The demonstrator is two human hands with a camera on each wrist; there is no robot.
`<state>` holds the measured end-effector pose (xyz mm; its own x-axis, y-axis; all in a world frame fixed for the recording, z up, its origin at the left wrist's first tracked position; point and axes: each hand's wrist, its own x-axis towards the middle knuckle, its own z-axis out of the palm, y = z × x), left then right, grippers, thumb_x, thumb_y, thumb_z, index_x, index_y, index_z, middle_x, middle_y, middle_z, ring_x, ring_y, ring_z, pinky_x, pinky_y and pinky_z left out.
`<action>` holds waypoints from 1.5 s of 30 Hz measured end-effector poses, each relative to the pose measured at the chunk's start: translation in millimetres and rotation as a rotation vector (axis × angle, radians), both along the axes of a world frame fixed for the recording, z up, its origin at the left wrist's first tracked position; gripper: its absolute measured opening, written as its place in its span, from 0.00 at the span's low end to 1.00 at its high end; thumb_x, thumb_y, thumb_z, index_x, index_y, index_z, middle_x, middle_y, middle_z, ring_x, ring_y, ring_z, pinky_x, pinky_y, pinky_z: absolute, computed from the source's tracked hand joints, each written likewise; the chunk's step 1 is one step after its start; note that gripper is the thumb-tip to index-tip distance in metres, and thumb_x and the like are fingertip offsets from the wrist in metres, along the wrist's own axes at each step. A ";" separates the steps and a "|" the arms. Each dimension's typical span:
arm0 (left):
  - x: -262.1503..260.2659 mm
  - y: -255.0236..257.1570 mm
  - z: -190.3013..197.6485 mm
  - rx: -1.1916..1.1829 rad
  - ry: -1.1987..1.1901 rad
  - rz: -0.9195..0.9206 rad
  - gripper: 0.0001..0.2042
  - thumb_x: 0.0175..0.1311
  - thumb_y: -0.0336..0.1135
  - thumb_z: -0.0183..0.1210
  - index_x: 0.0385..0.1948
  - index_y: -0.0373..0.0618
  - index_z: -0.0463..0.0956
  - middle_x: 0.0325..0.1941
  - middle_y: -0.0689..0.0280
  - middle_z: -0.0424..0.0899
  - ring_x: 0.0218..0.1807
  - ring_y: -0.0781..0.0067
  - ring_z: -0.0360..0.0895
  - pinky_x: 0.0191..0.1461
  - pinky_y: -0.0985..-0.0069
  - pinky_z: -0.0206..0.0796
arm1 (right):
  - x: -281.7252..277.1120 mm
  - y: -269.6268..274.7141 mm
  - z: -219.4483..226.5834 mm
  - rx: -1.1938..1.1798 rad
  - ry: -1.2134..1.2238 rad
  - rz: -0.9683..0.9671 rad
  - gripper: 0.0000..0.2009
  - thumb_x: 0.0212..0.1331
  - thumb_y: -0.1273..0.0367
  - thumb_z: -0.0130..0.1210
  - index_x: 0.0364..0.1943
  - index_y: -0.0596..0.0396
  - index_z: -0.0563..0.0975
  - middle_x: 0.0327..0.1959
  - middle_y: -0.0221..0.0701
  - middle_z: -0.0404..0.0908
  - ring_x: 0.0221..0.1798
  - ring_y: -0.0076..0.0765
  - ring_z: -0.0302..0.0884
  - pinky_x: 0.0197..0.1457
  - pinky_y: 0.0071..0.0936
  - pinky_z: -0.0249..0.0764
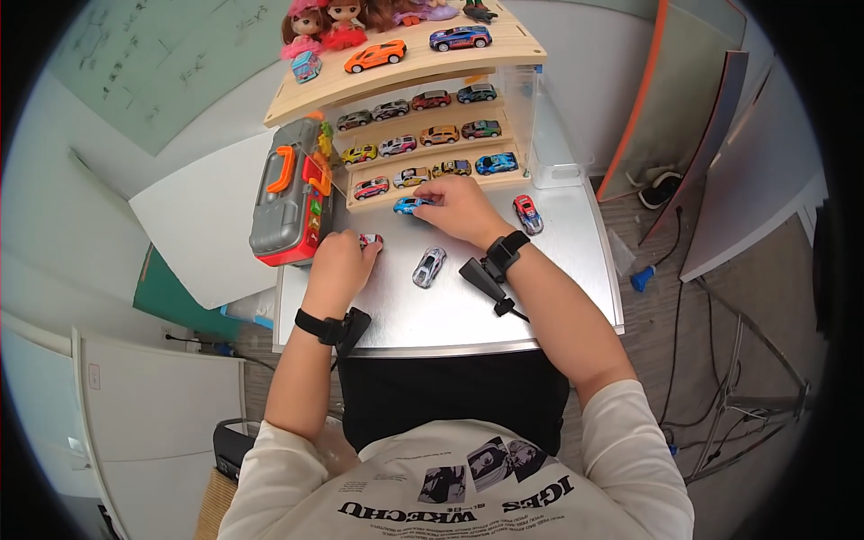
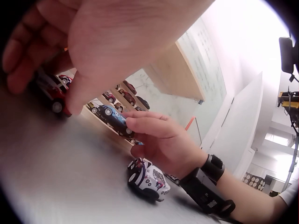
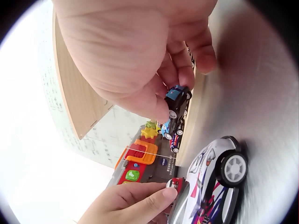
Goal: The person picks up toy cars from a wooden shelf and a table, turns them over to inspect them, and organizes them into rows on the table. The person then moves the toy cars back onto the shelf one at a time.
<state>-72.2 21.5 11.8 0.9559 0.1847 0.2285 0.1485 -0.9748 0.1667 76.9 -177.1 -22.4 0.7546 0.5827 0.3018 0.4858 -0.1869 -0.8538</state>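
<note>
My right hand (image 1: 463,212) pinches a light blue toy car (image 1: 408,206) at the front of the wooden shelf's bottom edge; in the left wrist view the blue car (image 2: 112,119) is between thumb and fingers. My left hand (image 1: 338,267) holds a red and white car (image 1: 371,242) on the silver table, beside the toolbox. Between the hands, nearer the body, a white patterned car (image 1: 429,267) stands on the table. To the right of my right hand is a red and blue car (image 1: 528,215).
A wooden shelf (image 1: 423,74) holds several toy cars in rows, with dolls (image 1: 346,27) and more cars on top. A grey and red toolbox (image 1: 292,193) stands at its left. A clear plastic bin (image 1: 558,175) is at the right. The silver table's front edge (image 1: 450,349) is near the body.
</note>
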 end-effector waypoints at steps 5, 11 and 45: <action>13.7 -17.4 6.5 -0.066 0.084 -0.015 0.21 0.61 0.46 0.71 0.28 0.30 0.84 0.30 0.40 0.85 0.37 0.37 0.84 0.44 0.51 0.78 | -2.3 2.3 -0.7 0.161 0.010 -0.064 0.17 0.56 0.68 0.71 0.49 0.62 0.87 0.40 0.39 0.89 0.42 0.31 0.84 0.49 0.30 0.80; 21.9 -42.2 15.0 -0.049 0.107 -0.191 0.15 0.60 0.38 0.72 0.34 0.33 0.82 0.34 0.41 0.85 0.41 0.37 0.85 0.48 0.50 0.77 | 3.4 1.2 -6.2 0.237 0.035 -0.164 0.18 0.58 0.68 0.70 0.51 0.62 0.86 0.43 0.37 0.89 0.43 0.28 0.83 0.50 0.29 0.79; 80.8 -39.7 -8.4 -0.086 -0.044 -0.423 0.12 0.58 0.30 0.68 0.43 0.35 0.86 0.37 0.47 0.86 0.44 0.42 0.83 0.51 0.54 0.75 | 4.5 0.3 0.0 0.453 -0.065 -0.342 0.16 0.55 0.67 0.69 0.46 0.62 0.86 0.40 0.41 0.89 0.42 0.41 0.85 0.50 0.35 0.80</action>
